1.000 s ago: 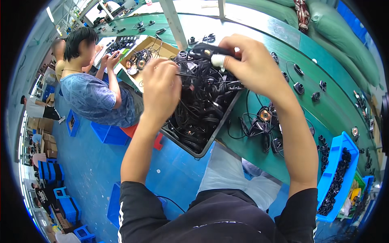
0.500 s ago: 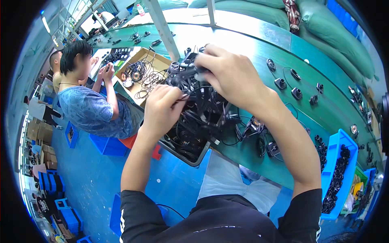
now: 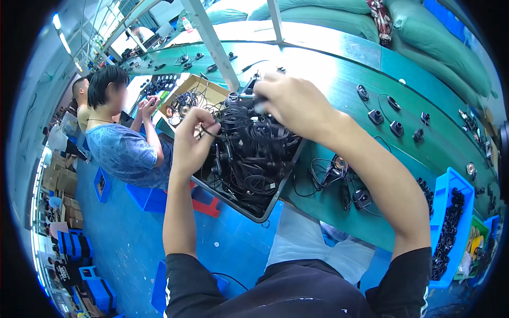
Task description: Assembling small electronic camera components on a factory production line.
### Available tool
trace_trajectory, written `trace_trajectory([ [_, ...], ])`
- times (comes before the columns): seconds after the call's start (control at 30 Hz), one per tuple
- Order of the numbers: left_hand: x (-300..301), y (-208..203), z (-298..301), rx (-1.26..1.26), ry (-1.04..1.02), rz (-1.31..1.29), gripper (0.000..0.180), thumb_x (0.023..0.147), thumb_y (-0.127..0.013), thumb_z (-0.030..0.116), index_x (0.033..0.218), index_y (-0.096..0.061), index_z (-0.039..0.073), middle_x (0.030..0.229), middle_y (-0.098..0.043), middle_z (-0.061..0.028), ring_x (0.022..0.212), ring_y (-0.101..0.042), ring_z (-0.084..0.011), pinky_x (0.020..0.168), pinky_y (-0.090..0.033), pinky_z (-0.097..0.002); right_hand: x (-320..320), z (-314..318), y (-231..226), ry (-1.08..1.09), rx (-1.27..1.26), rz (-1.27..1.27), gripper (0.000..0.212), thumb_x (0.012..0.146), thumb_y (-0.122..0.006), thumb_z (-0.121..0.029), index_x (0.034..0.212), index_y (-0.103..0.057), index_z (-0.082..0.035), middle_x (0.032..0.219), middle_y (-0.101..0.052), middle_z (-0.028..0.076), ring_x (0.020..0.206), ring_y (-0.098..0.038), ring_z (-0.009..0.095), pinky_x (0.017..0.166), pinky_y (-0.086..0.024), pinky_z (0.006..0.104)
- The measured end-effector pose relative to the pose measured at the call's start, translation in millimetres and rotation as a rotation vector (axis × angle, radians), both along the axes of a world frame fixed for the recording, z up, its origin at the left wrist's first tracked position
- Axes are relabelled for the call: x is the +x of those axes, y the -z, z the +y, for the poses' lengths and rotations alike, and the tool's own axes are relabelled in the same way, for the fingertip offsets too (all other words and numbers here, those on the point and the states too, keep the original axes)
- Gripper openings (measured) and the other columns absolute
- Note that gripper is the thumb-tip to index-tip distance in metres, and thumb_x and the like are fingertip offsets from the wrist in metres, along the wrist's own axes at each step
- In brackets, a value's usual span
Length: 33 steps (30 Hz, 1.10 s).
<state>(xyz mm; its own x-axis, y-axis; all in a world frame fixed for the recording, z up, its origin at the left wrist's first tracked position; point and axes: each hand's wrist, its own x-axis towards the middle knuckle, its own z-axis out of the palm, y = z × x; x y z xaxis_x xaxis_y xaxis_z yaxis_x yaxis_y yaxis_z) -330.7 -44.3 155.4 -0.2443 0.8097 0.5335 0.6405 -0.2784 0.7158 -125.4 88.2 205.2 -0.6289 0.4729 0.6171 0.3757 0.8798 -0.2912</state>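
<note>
A black bin point(image 3: 260, 218) full of tangled black cables point(image 3: 254, 177) stands in front of me, at the left end of my stretch of bench. Over its left side, my left hand point(image 3: 192, 142) is closed in a pinch on a black cable point(image 3: 211, 132). My right hand point(image 3: 294, 106) is above the far right part of the heap, blurred by motion. Its fingers are closed round something dark that is too smeared to name. Loops of cable hang between the two hands.
Left of the bin, a cardboard box point(image 3: 212, 91) holds wired round parts, with a co-worker point(image 3: 124, 143) beside it. Small black camera-like devices point(image 3: 375, 116) lie on the green bench point(image 3: 339, 90). At right stands a blue tray point(image 3: 466, 212) of black parts. A metal post point(image 3: 214, 47) rises behind.
My left hand has moved left, away from my right hand, drawing a cable out. The lifted clump of cables is now lower in the bin. The view has shifted slightly.
</note>
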Motion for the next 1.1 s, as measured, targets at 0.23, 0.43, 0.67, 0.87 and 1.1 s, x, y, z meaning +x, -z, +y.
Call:
trace_trajectory([
  [0.23,52.3,-22.2,-6.6,-0.202,0.033,0.267,0.023,0.075,-0.072,0.008,0.091,-0.058,0.001,0.078,-0.056,-0.0045,0.070,-0.050,-0.0158,0.066,-0.042,-0.0260,-2.4,-12.2,-29.4,-0.048,0.228,0.203,0.013,0.077,-0.066,-0.006,0.089,-0.061,-0.005,0.086,-0.059,0.006,0.065,-0.057,0.026,0.064,-0.047,0.0384],
  [0.43,54.9,-29.1,-2.2,-0.198,-0.185,0.109,0.030,0.072,-0.078,0.017,0.089,-0.059,0.001,0.079,-0.055,-0.0050,0.072,-0.050,-0.0173,0.067,-0.043,-0.0278,0.8,-13.4,-32.6,-0.052,0.250,0.263,0.013,0.077,-0.067,-0.007,0.088,-0.061,-0.004,0.085,-0.059,0.007,0.065,-0.056,0.025,0.064,-0.046,0.0376],
  [0.67,45.4,-20.5,-4.2,-0.096,-0.134,0.423,0.022,0.070,-0.075,0.007,0.078,-0.055,0.003,0.079,-0.051,-0.0038,0.069,-0.046,-0.0171,0.070,-0.041,-0.0279,0.7,4.7,2.2,-0.179,0.021,-0.030,0.014,0.076,-0.067,-0.008,0.086,-0.061,-0.001,0.085,-0.060,0.008,0.069,-0.056,0.025,0.067,-0.047,0.0371],
  [0.87,26.9,-3.4,-13.3,-0.045,-0.259,0.685,0.022,0.070,-0.075,0.010,0.077,-0.055,0.005,0.078,-0.051,-0.0042,0.073,-0.051,-0.0224,0.079,-0.041,-0.0337,10.8,8.8,-3.9,-0.080,-0.105,-0.289,0.020,0.079,-0.067,-0.011,0.096,-0.066,0.001,0.090,-0.062,0.012,0.076,-0.062,0.030,0.075,-0.051,0.0390],
  [1.1,10.9,11.7,-22.3,-0.193,-0.325,0.695,0.018,0.071,-0.069,0.013,0.079,-0.054,0.007,0.081,-0.053,-0.0066,0.075,-0.052,-0.0248,0.080,-0.040,-0.0351,26.4,15.5,13.2,-0.005,-0.245,-0.174,0.019,0.076,-0.065,-0.006,0.093,-0.065,0.002,0.088,-0.063,0.011,0.077,-0.058,0.026,0.072,-0.048,0.0357],
])
